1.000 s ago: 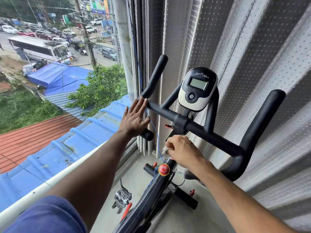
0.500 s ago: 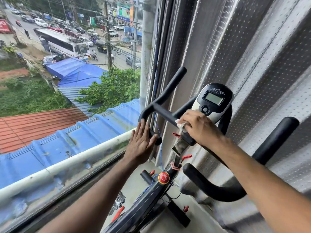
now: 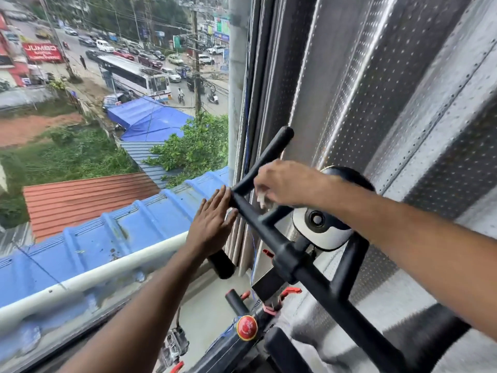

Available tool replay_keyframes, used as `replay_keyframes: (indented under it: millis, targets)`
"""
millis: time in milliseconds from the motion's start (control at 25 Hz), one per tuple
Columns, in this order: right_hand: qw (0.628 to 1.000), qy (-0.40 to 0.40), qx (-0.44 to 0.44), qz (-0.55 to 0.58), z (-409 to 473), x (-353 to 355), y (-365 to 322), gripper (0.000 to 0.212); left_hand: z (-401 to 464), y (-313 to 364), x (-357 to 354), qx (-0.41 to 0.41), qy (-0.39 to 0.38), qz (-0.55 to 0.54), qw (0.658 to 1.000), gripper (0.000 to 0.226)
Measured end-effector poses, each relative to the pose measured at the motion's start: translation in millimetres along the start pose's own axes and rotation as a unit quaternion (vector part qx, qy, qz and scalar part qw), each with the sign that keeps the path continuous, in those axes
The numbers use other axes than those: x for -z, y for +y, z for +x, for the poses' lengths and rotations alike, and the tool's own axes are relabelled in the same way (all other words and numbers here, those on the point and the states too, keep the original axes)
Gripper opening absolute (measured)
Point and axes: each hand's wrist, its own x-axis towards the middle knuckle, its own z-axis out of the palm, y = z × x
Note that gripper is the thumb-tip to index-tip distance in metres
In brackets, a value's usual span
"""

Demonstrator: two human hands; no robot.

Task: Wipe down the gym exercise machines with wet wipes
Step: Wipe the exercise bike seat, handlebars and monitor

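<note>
A black exercise-bike handlebar (image 3: 304, 267) fills the middle of the view, with a white and black console (image 3: 320, 227) behind its centre. My right hand (image 3: 285, 184) grips a crumpled white wet wipe (image 3: 262, 197) and holds it against the left upright horn of the handlebar (image 3: 271, 152). My left hand (image 3: 212, 224) lies flat with straight fingers against the left end of the bar, its fingertips at the bend. The upper part of the console is hidden behind my right wrist.
A red round knob (image 3: 247, 327) sits on the bike frame below, with a pedal (image 3: 174, 345) lower left. A perforated metal wall (image 3: 403, 103) stands close on the right. A white railing (image 3: 107, 273) and window edge border the left, over blue roofs and a street.
My right hand has risen with the wipe from the stem below the console, past the bar's centre, to the left horn. The view has tilted up. My left hand stays on the bar's left end.
</note>
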Motion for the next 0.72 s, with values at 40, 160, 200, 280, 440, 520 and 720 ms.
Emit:
replay_keyframes:
  millis: [40,160,200,280,440,520,720]
  targets:
    - [0.999,-0.023,0.031,-0.025,-2,-21,-19,0.024,-3,-2,-2,0.017,0.009,-0.012,1.000,0.068]
    - [0.995,0.002,0.050,-0.087,-15,-59,-45,0.027,-6,-1,-3,0.048,0.022,-0.019,0.998,0.060]
    - [0.993,0.051,0.061,-0.085,-19,-65,-44,0.024,-4,-1,-4,0.050,0.023,-0.024,0.998,0.061]
    - [0.991,0.086,0.091,-0.049,-35,-71,-43,0.028,-3,-2,-4,0.051,0.021,-0.038,0.998,0.061]
    - [0.991,0.081,0.095,-0.036,-85,-76,-54,0.028,-4,-5,-7,0.041,0.022,-0.044,0.998,0.062]
    - [0.995,0.080,0.056,-0.028,-90,-74,-57,0.028,-9,-6,-8,0.032,0.022,-0.030,0.999,0.064]
    - [0.994,0.086,-0.040,-0.052,-41,-75,-62,0.023,-39,-14,-10,0.010,0.009,-0.071,0.997,0.068]
